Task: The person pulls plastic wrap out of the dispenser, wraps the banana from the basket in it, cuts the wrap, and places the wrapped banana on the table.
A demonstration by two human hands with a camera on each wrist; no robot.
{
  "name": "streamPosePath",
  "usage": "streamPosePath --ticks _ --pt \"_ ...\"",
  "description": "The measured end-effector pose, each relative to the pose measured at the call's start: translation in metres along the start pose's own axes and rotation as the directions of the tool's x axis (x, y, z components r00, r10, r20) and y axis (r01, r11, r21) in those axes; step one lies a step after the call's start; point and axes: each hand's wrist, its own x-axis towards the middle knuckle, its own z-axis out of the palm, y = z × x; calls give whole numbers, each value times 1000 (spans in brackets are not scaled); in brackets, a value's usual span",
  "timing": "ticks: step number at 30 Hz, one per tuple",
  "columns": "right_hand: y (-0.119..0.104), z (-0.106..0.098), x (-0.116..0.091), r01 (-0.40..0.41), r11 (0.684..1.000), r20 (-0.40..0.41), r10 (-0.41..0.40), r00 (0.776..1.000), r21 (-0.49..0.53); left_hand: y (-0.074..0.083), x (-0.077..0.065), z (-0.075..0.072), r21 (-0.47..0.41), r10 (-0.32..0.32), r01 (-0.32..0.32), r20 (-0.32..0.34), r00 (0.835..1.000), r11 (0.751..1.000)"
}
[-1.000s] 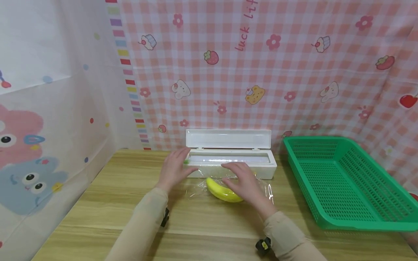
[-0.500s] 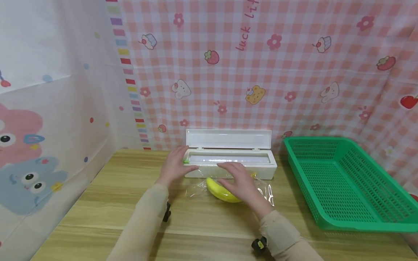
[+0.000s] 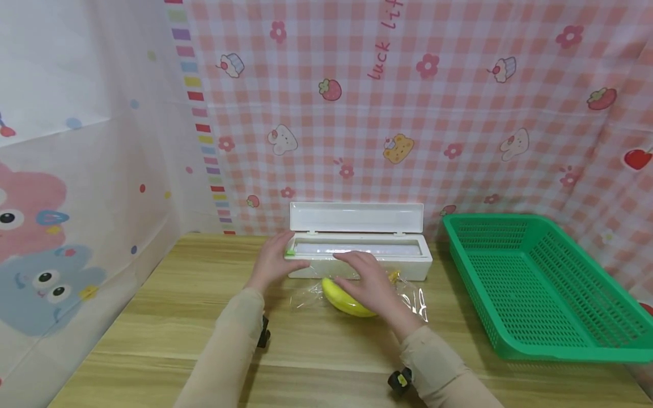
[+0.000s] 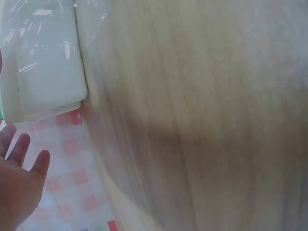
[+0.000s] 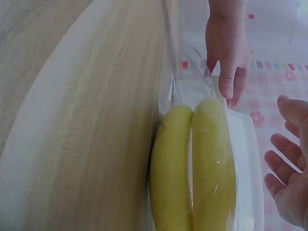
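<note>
A long white cling film box [image 3: 357, 267] stands at the back of the table with its lid up. Clear cling film [image 3: 306, 296] stretches from it over yellow bananas [image 3: 343, 300]; two show side by side under the film in the right wrist view. My left hand [image 3: 272, 262] is at the box's left end by a small green piece [image 3: 290, 253], its fingers loosely spread; whether it touches the box I cannot tell. Over the bananas hovers my right hand [image 3: 371, 283], thumb and fingers apart and holding nothing; in the right wrist view those fingers [image 5: 288, 154] look relaxed.
To the right stands a green plastic basket [image 3: 510, 340] with slotted sides. A pink checked cloth [image 3: 357, 113] hangs behind the table, and a white printed cloth [image 3: 102, 170] hangs at the left. The wooden tabletop [image 3: 316, 362] stretches toward me.
My right hand has drifted a little to the left above the bananas, uncovering more of the film and an orange-brown tip at its right. The left hand has barely moved.
</note>
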Motion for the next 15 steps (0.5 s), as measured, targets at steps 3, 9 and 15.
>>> streamPosePath --ticks 3,9,15 --pt "-1 1 1 4 1000 3 -4 1000 4 0 -1 0 -14 -2 2 1 1000 1000" --pt "-2 3 1 10 1000 -6 -10 1000 -2 -1 -1 2 -85 -30 29 -12 999 996" --pt "-2 6 4 7 1000 2 -7 1000 2 -1 -2 3 -149 -64 62 -12 998 987"
